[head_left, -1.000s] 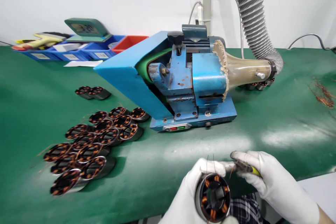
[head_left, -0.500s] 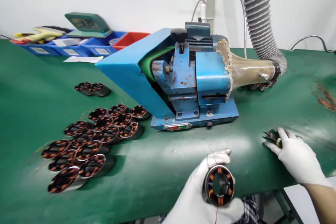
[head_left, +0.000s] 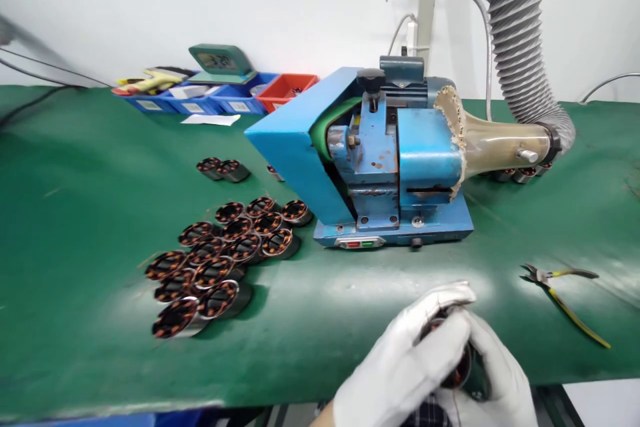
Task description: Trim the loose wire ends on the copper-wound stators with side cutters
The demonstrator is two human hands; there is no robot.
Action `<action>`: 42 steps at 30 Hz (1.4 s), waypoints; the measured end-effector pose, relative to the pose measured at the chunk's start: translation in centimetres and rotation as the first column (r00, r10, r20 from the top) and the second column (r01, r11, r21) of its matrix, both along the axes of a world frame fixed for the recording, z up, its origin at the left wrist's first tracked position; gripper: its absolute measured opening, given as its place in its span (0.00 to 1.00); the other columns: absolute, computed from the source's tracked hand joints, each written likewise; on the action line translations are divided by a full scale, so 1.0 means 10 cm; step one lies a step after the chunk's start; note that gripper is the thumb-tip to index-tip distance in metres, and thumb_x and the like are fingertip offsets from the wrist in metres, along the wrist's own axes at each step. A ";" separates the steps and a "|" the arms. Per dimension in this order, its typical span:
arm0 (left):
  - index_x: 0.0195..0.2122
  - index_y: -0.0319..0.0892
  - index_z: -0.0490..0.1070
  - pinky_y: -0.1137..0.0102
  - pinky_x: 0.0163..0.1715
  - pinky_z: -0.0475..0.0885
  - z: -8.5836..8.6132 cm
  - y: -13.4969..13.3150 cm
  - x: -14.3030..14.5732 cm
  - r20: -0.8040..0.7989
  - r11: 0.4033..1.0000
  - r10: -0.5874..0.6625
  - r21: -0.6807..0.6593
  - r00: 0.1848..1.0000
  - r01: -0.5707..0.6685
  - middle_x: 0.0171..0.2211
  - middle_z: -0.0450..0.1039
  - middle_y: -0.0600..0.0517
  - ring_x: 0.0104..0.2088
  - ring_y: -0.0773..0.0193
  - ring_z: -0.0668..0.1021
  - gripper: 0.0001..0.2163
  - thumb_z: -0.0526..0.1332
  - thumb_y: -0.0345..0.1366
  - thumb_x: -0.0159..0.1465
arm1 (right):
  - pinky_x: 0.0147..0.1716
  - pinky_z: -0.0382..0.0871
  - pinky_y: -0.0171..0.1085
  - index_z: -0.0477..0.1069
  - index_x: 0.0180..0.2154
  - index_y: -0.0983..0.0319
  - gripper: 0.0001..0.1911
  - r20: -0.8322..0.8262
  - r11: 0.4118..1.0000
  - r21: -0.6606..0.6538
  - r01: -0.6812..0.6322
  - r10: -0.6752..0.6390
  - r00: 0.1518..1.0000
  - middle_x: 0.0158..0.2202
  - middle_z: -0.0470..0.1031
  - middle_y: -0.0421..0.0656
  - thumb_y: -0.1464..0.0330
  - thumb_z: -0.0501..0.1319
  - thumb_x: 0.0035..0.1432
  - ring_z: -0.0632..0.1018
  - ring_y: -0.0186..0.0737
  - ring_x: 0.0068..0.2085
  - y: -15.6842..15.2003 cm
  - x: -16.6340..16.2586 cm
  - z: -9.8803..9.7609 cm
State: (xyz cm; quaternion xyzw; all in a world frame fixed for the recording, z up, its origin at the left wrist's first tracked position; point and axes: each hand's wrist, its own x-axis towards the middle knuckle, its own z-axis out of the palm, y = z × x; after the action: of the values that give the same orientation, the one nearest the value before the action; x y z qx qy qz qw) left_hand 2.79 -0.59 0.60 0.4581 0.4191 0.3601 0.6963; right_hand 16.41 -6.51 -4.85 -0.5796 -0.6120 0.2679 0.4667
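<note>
A motor stator, a steel ring with copper windings, is between my two white-gloved hands above the front edge of the table. My left hand is wrapped round it from the left, its thumb across the front. From the right, my right hand closes on the same stator, fingertips meeting those of the left. The gloves hide most of the ring, and thin wires stick out near the fingers. Diagonal cutters with yellow-green handles lie spread on the green mat to the right.
Several stators stand in rows at left, with a pair farther back. A blue belt machine stands mid-table, its duct running into a grey hose. Behind are blue bins, a red bin and a digital clock.
My right hand has let go of the cutters, leaving them on the mat, and has come left to the stator. My left hand still holds the stator. The view has shifted left.
</note>
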 end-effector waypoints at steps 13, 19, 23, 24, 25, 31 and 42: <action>0.36 0.43 0.79 0.63 0.46 0.73 0.12 0.19 0.12 0.080 0.936 0.310 -0.202 0.947 -0.289 0.37 0.80 0.48 0.40 0.55 0.80 0.15 0.72 0.40 0.47 | 0.44 0.76 0.51 0.67 0.49 0.55 0.28 -0.234 0.938 -0.042 0.344 -0.344 0.909 0.48 0.73 0.49 0.70 0.71 0.45 0.77 0.54 0.47 0.05 0.04 0.06; 0.20 0.40 0.76 0.73 0.32 0.75 0.03 0.13 0.29 0.290 0.860 0.497 -0.286 0.818 -0.422 0.21 0.77 0.55 0.25 0.67 0.78 0.06 0.73 0.30 0.43 | 0.46 0.75 0.51 0.66 0.51 0.54 0.30 -0.214 0.948 -0.049 0.315 -0.318 0.924 0.51 0.73 0.49 0.72 0.70 0.46 0.76 0.55 0.49 0.03 0.07 0.03; 0.23 0.44 0.78 0.73 0.36 0.76 0.11 0.22 0.24 0.349 0.754 0.657 -0.287 0.668 -0.591 0.23 0.78 0.57 0.29 0.66 0.80 0.08 0.74 0.33 0.42 | 0.43 0.77 0.53 0.65 0.52 0.51 0.27 -0.267 0.966 -0.084 0.243 -0.257 0.929 0.49 0.75 0.47 0.73 0.67 0.52 0.76 0.54 0.50 0.03 0.14 0.01; 0.24 0.44 0.78 0.73 0.35 0.75 0.15 0.24 0.22 0.282 0.769 0.639 -0.259 0.716 -0.584 0.25 0.79 0.56 0.30 0.65 0.80 0.09 0.74 0.30 0.41 | 0.42 0.78 0.53 0.65 0.52 0.51 0.28 -0.265 0.967 -0.085 0.238 -0.252 0.931 0.50 0.74 0.47 0.73 0.67 0.51 0.76 0.54 0.50 0.03 0.15 0.01; 0.26 0.43 0.79 0.74 0.33 0.75 0.19 0.25 0.21 0.203 0.804 0.590 -0.235 0.782 -0.546 0.26 0.80 0.55 0.29 0.65 0.80 0.10 0.73 0.28 0.41 | 0.42 0.77 0.54 0.64 0.52 0.51 0.29 -0.256 0.967 -0.082 0.242 -0.255 0.933 0.50 0.74 0.47 0.73 0.68 0.50 0.76 0.55 0.50 0.03 0.15 0.01; 0.28 0.39 0.78 0.74 0.31 0.74 0.26 0.27 0.21 0.003 0.896 0.382 -0.245 0.924 -0.370 0.26 0.80 0.51 0.28 0.64 0.79 0.07 0.69 0.29 0.45 | 0.44 0.76 0.48 0.67 0.50 0.54 0.26 -0.157 0.959 -0.037 0.283 -0.285 0.946 0.49 0.74 0.47 0.72 0.68 0.50 0.76 0.53 0.49 0.03 0.04 -0.03; 0.35 0.50 0.75 0.69 0.41 0.77 -0.59 0.07 -0.23 -0.461 0.617 0.447 0.780 0.767 0.109 0.33 0.81 0.57 0.37 0.61 0.82 0.06 0.63 0.33 0.57 | 0.42 0.68 0.50 0.73 0.34 0.58 0.18 0.385 0.885 -0.097 0.456 -0.389 0.837 0.31 0.76 0.43 0.58 0.71 0.41 0.76 0.51 0.38 1.30 1.24 0.20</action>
State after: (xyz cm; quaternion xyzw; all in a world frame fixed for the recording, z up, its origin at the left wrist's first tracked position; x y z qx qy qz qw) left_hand 0.45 0.11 -5.35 0.7557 0.4710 0.4010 0.2153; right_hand 28.83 6.47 -2.89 -0.7798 -0.5148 0.1045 0.3405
